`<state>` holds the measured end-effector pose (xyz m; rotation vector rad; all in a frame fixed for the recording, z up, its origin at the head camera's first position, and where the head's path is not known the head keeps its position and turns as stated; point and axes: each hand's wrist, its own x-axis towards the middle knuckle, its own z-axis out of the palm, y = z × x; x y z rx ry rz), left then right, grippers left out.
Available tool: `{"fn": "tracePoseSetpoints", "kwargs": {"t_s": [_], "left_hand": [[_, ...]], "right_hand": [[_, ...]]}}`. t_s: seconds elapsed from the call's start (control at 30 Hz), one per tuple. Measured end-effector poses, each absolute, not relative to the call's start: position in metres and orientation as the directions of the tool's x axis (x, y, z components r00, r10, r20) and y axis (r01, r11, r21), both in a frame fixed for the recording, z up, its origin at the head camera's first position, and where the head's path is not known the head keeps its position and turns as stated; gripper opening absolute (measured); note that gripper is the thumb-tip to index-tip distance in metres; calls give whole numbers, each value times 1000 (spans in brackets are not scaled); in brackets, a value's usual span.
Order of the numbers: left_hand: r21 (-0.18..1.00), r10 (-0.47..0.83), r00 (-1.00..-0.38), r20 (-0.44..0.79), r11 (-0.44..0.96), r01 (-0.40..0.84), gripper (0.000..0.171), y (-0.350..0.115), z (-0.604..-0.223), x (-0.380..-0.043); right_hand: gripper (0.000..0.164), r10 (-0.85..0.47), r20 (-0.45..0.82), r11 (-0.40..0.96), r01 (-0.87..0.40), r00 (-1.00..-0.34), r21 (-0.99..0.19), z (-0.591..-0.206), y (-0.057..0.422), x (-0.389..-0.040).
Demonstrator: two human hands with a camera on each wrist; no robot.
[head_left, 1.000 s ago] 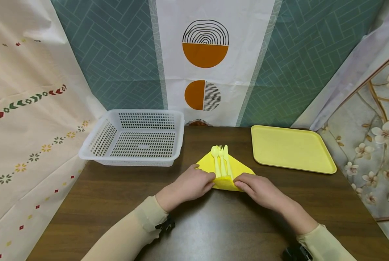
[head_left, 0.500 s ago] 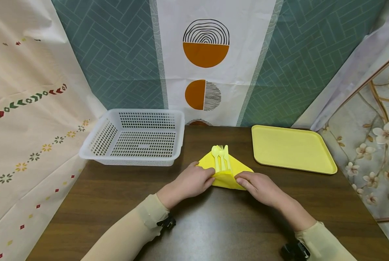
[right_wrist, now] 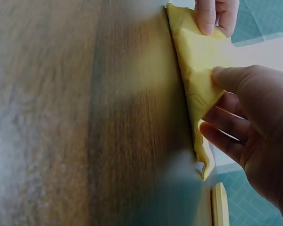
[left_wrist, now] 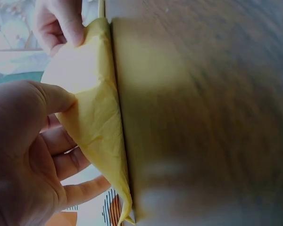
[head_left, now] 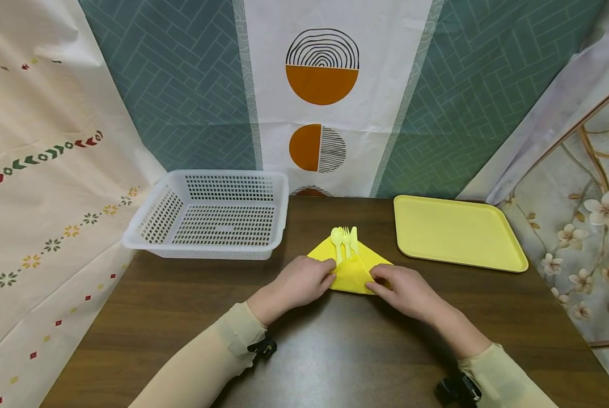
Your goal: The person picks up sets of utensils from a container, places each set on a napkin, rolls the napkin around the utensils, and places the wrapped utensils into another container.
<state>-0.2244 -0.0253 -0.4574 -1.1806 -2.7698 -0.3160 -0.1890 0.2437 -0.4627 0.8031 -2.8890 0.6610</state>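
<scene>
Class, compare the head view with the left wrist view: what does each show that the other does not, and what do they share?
Only the head view shows the white basket and the pale yellow spoon, fork and knife.

Only the left wrist view shows the palm side of the left hand, its thumb on the near face of the yellow napkin.

Both share the two hands, the right hand included, the napkin, the brown table and parts of the patterned backdrop.

- We face a dark, wood-grained surface (head_left: 330, 354).
- On it we see a white basket (head_left: 210, 254), back left;
- a yellow tray (head_left: 457, 233), back right;
- a folded yellow cloth (head_left: 351, 279) between, nearer us.
</scene>
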Motion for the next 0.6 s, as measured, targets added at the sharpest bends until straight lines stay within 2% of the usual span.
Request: {"fn": "tracePoseSetpoints", "kwargs": {"t_s": [0.17,0.6], "left_hand": [[163,663,-731,165,712,683,21,-24,-458,-227],[104,633,-763,134,757,646,14,-18,-452,-236]], "right_hand": [[14,-436,212,788,-485,-874,-379,-462,240,-193],[12,-361,195,829,-410,-912,-380,-460,231,-206]]}}
